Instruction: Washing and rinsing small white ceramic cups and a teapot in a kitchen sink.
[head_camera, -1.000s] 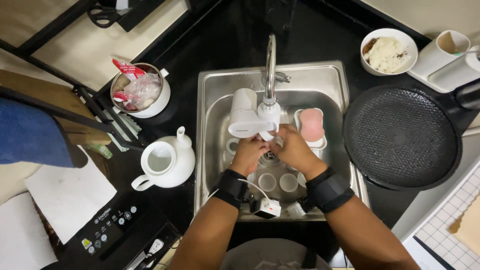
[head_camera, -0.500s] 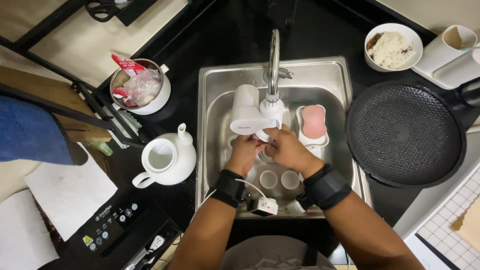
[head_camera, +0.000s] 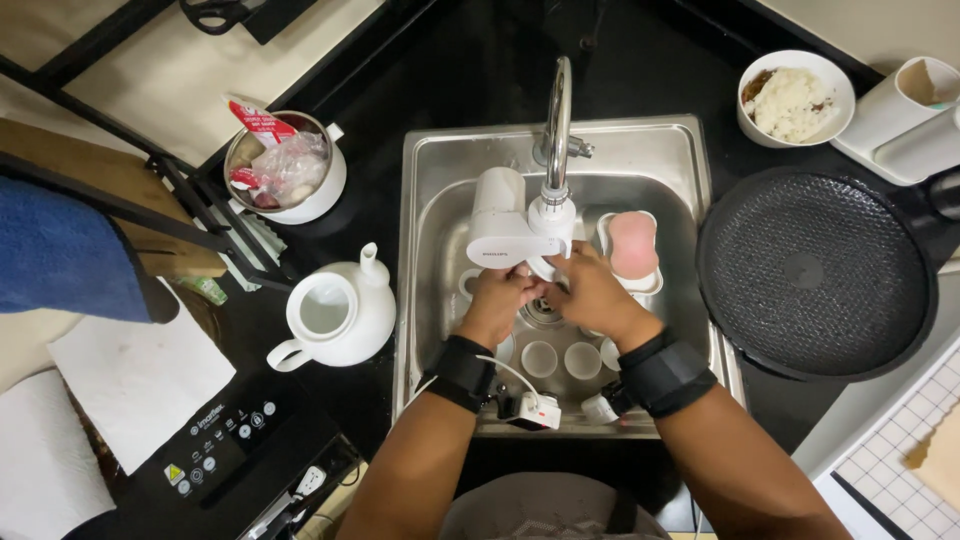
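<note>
Hands meet over the drain of a steel sink (head_camera: 690, 150), seen from my head camera. Nearest me, 2 black wrist straps sit on bare forearms, a small white unit clipped at the sink's front rim. My left hand (head_camera: 497, 300) and right hand (head_camera: 590, 295) close together on something small directly under the white faucet filter (head_camera: 500, 230); what they pinch is hidden by the fingers, so I cannot tell what the grip holds. The object lies straight ahead of both palms, neither hand clearly nearer, with the filter's boxy plastic body running left from the curved chrome faucet (head_camera: 557, 110). Below the hands, small round white cups (head_camera: 540, 358) rest on the sink floor. A pink sponge in a white tray (head_camera: 633, 245) lies just right. Farther out: a glossy white teapot (head_camera: 335, 310) to the left, a black textured pan (head_camera: 815, 270) to the right, and a bowl of rice (head_camera: 795, 98) beyond.
</note>
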